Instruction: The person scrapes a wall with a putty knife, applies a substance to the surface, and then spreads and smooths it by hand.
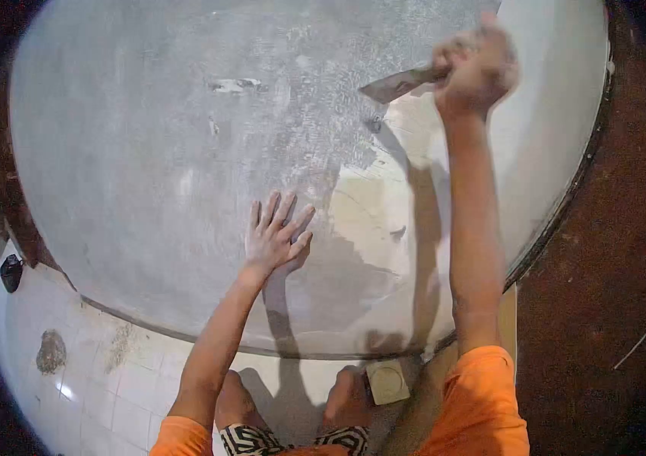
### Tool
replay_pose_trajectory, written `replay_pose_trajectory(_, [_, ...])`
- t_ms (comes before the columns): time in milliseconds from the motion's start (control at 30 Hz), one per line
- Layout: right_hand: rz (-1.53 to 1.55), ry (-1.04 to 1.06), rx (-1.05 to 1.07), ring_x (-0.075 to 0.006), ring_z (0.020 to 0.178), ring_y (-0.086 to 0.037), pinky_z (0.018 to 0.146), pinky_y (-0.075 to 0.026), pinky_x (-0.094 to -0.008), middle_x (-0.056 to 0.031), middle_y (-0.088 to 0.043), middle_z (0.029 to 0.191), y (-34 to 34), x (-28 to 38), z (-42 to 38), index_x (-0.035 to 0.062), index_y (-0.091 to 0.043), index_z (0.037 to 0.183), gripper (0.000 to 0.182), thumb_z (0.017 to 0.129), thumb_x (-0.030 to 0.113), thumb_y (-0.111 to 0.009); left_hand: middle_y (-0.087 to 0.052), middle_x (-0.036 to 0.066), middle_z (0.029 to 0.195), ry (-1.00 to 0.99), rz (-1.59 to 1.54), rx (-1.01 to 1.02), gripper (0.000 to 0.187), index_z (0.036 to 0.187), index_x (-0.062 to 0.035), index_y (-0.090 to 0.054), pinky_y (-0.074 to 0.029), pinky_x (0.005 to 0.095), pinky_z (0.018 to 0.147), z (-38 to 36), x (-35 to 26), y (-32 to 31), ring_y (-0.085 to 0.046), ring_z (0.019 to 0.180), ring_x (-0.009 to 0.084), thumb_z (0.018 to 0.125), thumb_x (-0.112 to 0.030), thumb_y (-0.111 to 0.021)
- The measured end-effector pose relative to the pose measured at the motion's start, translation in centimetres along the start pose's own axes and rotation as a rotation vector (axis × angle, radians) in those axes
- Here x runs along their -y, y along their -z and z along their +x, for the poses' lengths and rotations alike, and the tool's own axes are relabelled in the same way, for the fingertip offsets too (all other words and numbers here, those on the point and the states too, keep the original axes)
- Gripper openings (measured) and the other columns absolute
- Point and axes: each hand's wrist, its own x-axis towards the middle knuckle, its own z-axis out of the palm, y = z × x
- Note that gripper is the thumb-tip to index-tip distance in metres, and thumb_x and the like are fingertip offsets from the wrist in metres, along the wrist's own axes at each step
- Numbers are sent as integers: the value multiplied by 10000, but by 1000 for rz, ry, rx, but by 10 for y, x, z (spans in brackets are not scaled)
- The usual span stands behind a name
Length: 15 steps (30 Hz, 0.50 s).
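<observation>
My left hand (277, 234) lies flat with fingers spread on a grey, plaster-like wall (148, 152). Higher up and to the right, my right hand (479, 68) is closed around the handle of a scraper (403, 83). Its flat, slanted blade points left, close over the border between scratched grey coating and a pale patch (372, 209). The handle is mostly hidden in my fist, which is slightly blurred. Shadows of my arm and the scraper fall across the pale patch.
White floor tiles (102, 403) run below the wall's edge, with a greyish clump (50, 351) on them. A black object (11, 273) sits at the left. By my knee is a small pale square block (387, 381). A dark reddish-brown surface (596, 319) lies to the right.
</observation>
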Motion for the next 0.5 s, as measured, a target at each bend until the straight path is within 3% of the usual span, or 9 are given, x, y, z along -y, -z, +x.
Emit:
replay_pose_trajectory(67, [-154, -125, 12, -103, 451, -365, 432, -333, -270, 6, -355, 536, 5, -25, -8, 130, -386, 650, 356, 898, 216, -627, -332, 85, 1553, -14, 10, -18, 569, 1411, -361, -491, -189, 597, 1139, -3, -1, 1, -236, 1453, 344, 870, -504, -593])
replay_pose_trajectory(100, [-141, -130, -83, -116, 404, -342, 345, -302, -286, 19, -304, 537, 1, -31, -1, 143, -381, 691, 407, 900, 332, -675, -334, 81, 1552, -20, 27, -13, 567, 1411, -358, -492, -154, 593, 1151, -2, -1, 1, -221, 1459, 341, 874, -511, -587])
replay_pose_trajectory(267, [-62, -64, 28, -114, 383, -329, 338, -301, -287, 27, -328, 537, 6, -21, 12, 163, -412, 706, 317, 930, 276, -607, -330, 72, 1556, -34, 59, -16, 564, 1415, -348, -490, -128, 566, 1169, -1, 1, 4, -229, 1458, 333, 885, -524, -569])
replay_pose_trajectory(367, [-201, -278, -159, -118, 394, -338, 346, -308, -283, 13, -343, 559, 15, -55, -2, 131, -431, 727, 302, 924, 262, -618, -325, 68, 1561, -30, 55, -30, 556, 1414, -346, -494, -126, 551, 1176, -5, -2, 3, -232, 1459, 329, 892, -528, -559])
replay_pose_trajectory(467, [33, -116, -171, -119, 415, -351, 347, -313, -280, 9, -349, 584, 8, -38, -2, 129, -441, 739, 290, 917, 253, -633, -318, 65, 1564, -20, 43, -45, 549, 1410, -346, -499, -120, 546, 1179, -5, -1, 2, -211, 1469, 326, 898, -535, -550])
replay_pose_trajectory(500, [-23, -100, -36, -124, 431, -358, 353, -313, -279, 15, -351, 610, 12, -22, 2, 132, -460, 766, 260, 917, 245, -639, -323, 68, 1562, -22, 54, -46, 546, 1407, -344, -504, -116, 546, 1179, -5, -1, 2, -207, 1470, 324, 897, -535, -550])
